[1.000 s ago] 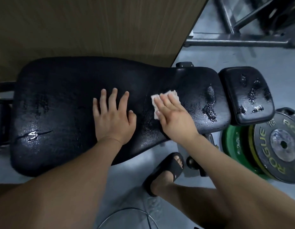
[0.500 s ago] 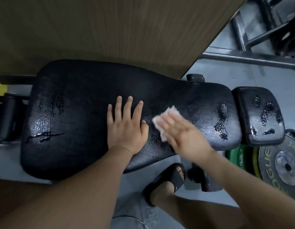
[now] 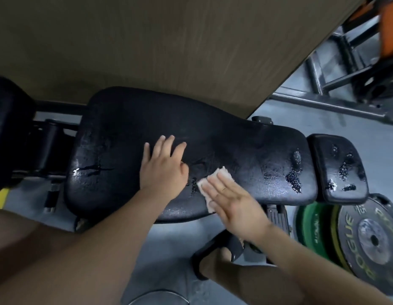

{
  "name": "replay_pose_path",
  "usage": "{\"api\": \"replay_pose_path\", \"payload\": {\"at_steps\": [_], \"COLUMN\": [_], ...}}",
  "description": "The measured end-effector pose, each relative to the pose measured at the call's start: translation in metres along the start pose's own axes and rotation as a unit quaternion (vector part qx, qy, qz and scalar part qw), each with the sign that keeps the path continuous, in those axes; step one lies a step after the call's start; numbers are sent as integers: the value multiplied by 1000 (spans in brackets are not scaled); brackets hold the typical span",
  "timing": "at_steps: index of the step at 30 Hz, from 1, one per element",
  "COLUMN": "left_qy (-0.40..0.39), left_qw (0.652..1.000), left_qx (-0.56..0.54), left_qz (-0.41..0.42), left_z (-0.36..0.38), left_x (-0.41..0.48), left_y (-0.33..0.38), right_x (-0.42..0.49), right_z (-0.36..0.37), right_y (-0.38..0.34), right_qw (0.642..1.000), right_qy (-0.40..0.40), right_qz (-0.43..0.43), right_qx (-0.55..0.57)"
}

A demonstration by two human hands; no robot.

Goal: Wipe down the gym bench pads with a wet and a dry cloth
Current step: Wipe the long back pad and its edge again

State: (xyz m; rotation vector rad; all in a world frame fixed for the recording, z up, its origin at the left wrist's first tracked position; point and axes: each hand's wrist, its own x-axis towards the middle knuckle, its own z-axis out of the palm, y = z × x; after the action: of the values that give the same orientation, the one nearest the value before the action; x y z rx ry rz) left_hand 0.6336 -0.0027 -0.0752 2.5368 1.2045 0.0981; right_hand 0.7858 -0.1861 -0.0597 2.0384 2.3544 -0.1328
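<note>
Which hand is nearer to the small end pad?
Right. The right hand presses the cloth on the long pad, nearer the small end pad; the left hand rests farther.

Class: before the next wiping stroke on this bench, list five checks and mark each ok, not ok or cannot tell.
1. Cloth lies flat under right hand: ok.
2. Left hand rests open on long pad: ok.
3. Long pad's right end free of droplets: not ok.
4. Small pad free of droplets: not ok.
5. Cloth is the wet or the dry one: cannot tell.
</note>
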Motion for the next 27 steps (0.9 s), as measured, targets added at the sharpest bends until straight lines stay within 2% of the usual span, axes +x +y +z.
{"api": "replay_pose_path", "payload": {"at_steps": [2, 5, 7, 8, 12, 14, 17, 20, 21, 23, 25, 27], "left_qy": [17, 29, 34, 39, 44, 42, 44, 61, 69, 87, 101, 106], "left_qw": [999, 998, 998, 998, 998, 998, 998, 997, 997, 996, 994, 994], "left_qx": [29, 51, 47, 47, 46, 42, 38, 25, 13, -13, -26, -29], "left_qz": [4, 12, 1, -5, -24, -28, -29, -33, -33, -31, -26, -23], "left_z": [0, 5, 5, 6, 7, 7, 5, 4, 4, 5, 7, 8], "left_x": [-15, -28, -30, -30, -33, -32, -30, -30, -31, -31, -32, -32], "left_y": [-23, -36, -36, -37, -43, -41, -39, -41, -42, -43, -43, -44], "right_x": [23, 81, 97, 93, 22, 11, 61, 126, 135, 128, 92, 53], "right_z": [1, -11, -6, -2, 10, 14, 14, 7, 4, 1, 6, 12], "right_y": [21, 42, 31, 17, -40, -25, 14, 34, 29, 5, -22, -35], "right_qw": [999, 984, 978, 982, 999, 998, 999, 993, 991, 994, 998, 999], "right_qy": [-9, 5, 45, 53, -32, -35, -30, 35, 58, 74, 32, 1], "right_qz": [21, 175, 203, 182, 24, 0, -6, 109, 124, 70, -36, -50], "right_qx": [-26, 9, -9, -12, 27, 43, -23, -11, -11, -26, -38, 1]}}
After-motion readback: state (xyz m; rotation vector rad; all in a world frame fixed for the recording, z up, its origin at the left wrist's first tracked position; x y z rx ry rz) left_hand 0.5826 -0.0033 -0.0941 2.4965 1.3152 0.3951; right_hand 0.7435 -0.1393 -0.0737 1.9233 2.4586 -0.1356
